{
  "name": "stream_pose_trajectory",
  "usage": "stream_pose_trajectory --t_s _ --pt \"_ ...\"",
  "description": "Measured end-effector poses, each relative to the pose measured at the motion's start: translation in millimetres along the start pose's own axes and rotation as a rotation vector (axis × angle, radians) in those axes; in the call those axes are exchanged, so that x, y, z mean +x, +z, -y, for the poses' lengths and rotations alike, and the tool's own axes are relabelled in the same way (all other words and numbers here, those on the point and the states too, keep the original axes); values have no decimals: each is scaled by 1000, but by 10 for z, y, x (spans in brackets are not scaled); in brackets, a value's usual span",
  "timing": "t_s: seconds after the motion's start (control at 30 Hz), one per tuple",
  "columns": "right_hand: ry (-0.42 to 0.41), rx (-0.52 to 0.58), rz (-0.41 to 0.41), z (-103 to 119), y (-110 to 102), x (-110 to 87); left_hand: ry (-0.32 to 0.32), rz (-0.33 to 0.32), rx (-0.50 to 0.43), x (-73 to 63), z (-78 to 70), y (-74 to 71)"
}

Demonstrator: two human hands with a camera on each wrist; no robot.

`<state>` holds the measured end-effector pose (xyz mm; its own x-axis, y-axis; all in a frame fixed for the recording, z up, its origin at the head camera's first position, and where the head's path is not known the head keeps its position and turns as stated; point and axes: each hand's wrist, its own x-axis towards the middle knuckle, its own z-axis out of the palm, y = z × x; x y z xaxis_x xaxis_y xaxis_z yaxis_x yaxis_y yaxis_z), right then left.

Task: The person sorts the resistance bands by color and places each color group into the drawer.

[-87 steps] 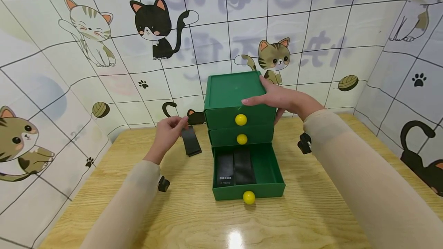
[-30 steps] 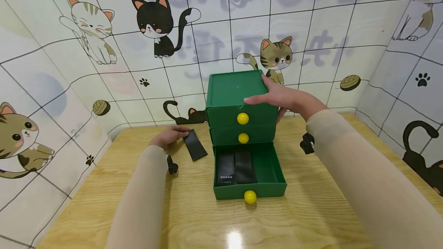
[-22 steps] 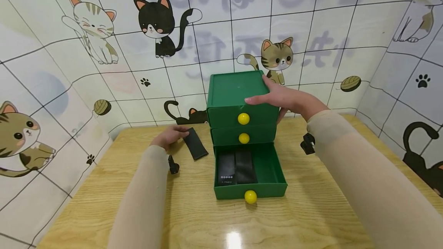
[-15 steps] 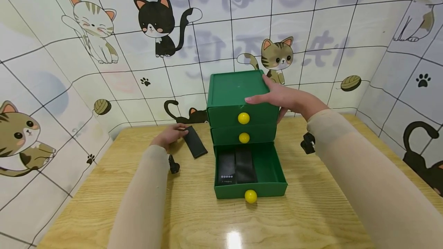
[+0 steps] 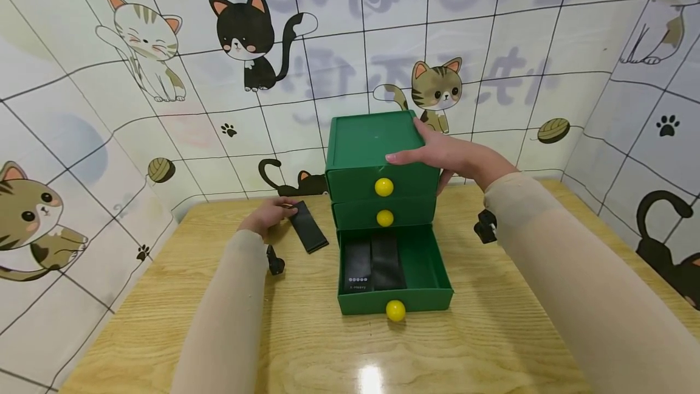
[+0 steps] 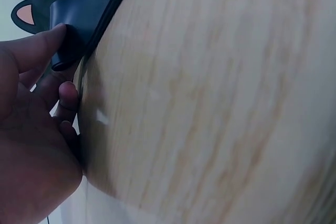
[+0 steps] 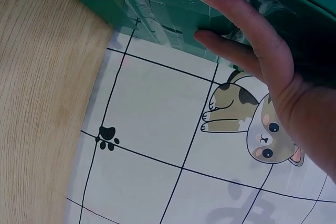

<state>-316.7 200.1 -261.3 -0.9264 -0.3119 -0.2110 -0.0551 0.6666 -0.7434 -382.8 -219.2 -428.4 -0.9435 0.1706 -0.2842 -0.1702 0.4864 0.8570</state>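
My left hand (image 5: 268, 214) pinches the far end of a flat, folded black resistance band (image 5: 309, 230) lying on the table, left of a green drawer box (image 5: 374, 138). In the left wrist view, the thumb lies on top of the band (image 6: 79, 27) and the other fingers are partly under or behind it. My right hand (image 5: 445, 154) rests on the box's right top edge with spread fingers. Its thumb lies across the top, and two nearly straight fingers touch the side in the right wrist view. The bottom drawer (image 5: 423, 260) is pulled out, with two black bands (image 5: 386, 263) lying side by side in its left part.
Two upper drawers with yellow round knobs (image 5: 384, 187) are closed. The open drawer's knob (image 5: 395, 311) points to the front. A wall sheet with cat drawings (image 5: 244, 35) stands behind the wooden table (image 5: 317, 351). Clear tape (image 7: 147, 9) covers part of the box's side.
Since the earliest frame my left hand has moved down and left, and the band's raised far end has been lowered and turned. In the last second hardly anything moved; the right hand stays on the box.
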Motion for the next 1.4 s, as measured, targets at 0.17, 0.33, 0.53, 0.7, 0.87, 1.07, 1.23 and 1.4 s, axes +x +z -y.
stream_pose_trajectory --t_s 0.17,0.33,0.53,0.7,0.87,1.07,1.23,1.4 --pt "6 -1 -3 9 -2 15 15 1 24 10 2 -8" --pt "11 7 -7 16 8 14 27 3 41 27 14 -14" --pt "11 14 -10 18 12 0 27 6 46 39 16 -16" --pt "4 10 -11 15 4 0 23 -2 47 29 3 -16" --pt "10 20 -16 5 10 8 13 -4 39 40 7 -6" --pt "14 24 -11 -35 37 14 27 -101 60 51 -7 33" --pt "1 17 -8 -15 45 -1 113 -215 -5 -14 -70 3" --pt "5 23 -10 5 22 3 205 -230 -7 -159 -343 -92"
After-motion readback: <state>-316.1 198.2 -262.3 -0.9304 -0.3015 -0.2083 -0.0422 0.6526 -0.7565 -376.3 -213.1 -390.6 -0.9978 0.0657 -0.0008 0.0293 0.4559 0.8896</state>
